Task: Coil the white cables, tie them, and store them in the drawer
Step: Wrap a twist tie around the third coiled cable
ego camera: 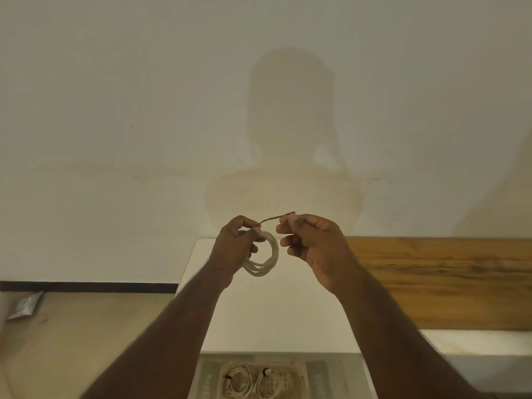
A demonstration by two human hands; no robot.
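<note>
My left hand grips a coiled white cable in front of the wall, above a white cabinet top; the coil hangs below my fingers. A thin dark tie stretches from the left fingertips to my right hand, which pinches its other end. Below, an open drawer holds two coiled white cables, each bound with a dark tie.
A wooden surface runs to the right of the cabinet against the pale wall. On the floor at the far left lies a crumpled silver wrapper. A dark baseboard lines the wall at the left.
</note>
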